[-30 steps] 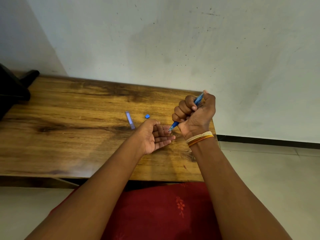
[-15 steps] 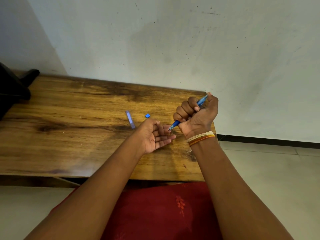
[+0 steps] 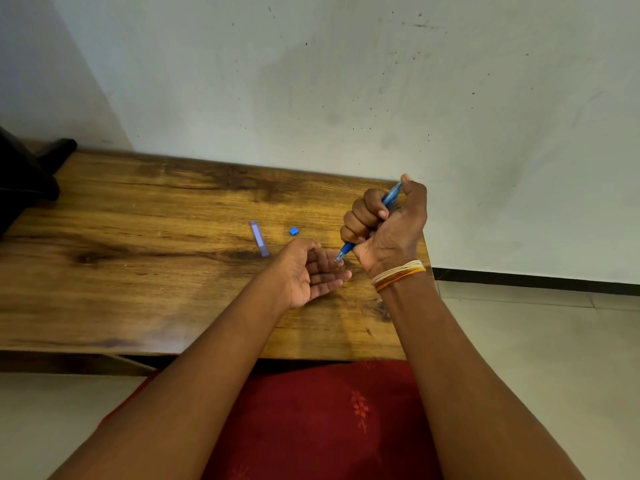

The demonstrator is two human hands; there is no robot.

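Observation:
My right hand (image 3: 384, 230) grips a blue pen (image 3: 391, 195) in a fist, thumb on its top end, tip pointing down-left. The pen's tip (image 3: 339, 258) touches or hovers just over the fingers of my left hand (image 3: 308, 271), which lies palm up with relaxed fingers on the wooden table (image 3: 138, 271). A clear bluish pen cap (image 3: 259, 238) lies on the table left of my hands. A small blue piece (image 3: 293, 231) lies beside it.
The table stands against a scuffed white wall (image 3: 346, 81). A dark object (image 3: 24, 174) sits at the table's far left end. The table's right edge is just beyond my right wrist, with tiled floor (image 3: 536, 341) past it. Red cloth (image 3: 311, 420) covers my lap.
My right fist with the pen has shifted very slightly, first right, then back left. The left hand stays palm up in place.

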